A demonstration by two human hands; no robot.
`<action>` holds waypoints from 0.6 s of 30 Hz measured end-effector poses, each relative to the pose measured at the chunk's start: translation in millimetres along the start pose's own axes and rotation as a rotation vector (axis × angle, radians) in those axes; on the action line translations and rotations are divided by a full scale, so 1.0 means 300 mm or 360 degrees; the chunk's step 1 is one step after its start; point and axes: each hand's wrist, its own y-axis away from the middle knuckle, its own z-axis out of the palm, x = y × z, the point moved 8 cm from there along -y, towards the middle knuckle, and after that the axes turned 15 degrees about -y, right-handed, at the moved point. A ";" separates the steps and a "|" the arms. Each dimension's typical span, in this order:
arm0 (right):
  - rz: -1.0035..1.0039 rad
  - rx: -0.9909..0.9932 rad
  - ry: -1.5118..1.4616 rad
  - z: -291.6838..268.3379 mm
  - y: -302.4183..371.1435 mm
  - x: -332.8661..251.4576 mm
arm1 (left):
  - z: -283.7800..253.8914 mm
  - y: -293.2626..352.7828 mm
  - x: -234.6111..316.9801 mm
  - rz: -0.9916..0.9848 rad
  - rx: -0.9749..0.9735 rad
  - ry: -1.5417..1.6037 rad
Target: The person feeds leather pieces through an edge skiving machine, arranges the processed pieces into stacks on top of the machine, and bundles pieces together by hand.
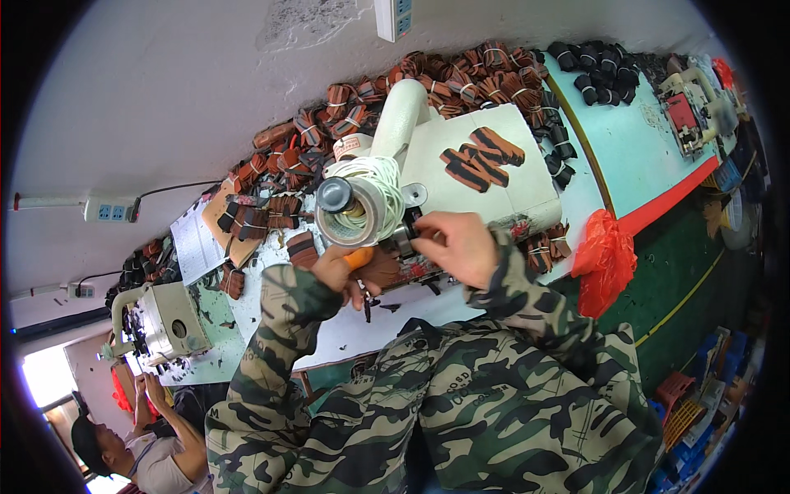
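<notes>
A white sewing machine [481,177] stands on the pale worktable [362,325], with a spool of white thread [362,202] on its near end. My right hand [457,243] reaches in under the machine head and its fingers pinch something small and dark near the needle; what it is I cannot tell. My left hand [346,267] rests on a brown leather piece [383,267] under the machine, with an orange cap on one fingertip. Both arms wear camouflage sleeves.
Bundles of brown leather pieces [428,82] line the wall behind the machine, with black bundles [597,62] at the far right. Brown and black strips [481,156] lie on the machine top. A red plastic bag [605,255] hangs off the table edge. Another person [156,445] works at a second machine [164,321] at the left.
</notes>
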 end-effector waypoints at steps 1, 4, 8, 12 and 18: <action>-0.0100 -0.0115 0.0196 0.042 -0.013 0.003 | 0.005 0.004 0.010 -0.0037 0.0023 -0.0078; -0.0178 -0.0179 0.0320 0.073 -0.017 0.023 | -0.022 -0.027 -0.007 0.0028 0.0112 0.0087; -0.0909 0.0865 0.0618 -0.233 0.044 -0.126 | -0.021 -0.020 -0.023 -0.0027 -0.0099 0.0035; -0.0962 0.0832 0.1092 -0.195 0.078 -0.110 | 0.003 -0.013 -0.064 0.0030 -0.0196 0.0126; 0.0264 -0.0118 -0.0573 0.086 0.114 0.081 | 0.092 -0.006 -0.020 0.0323 -0.0324 0.0133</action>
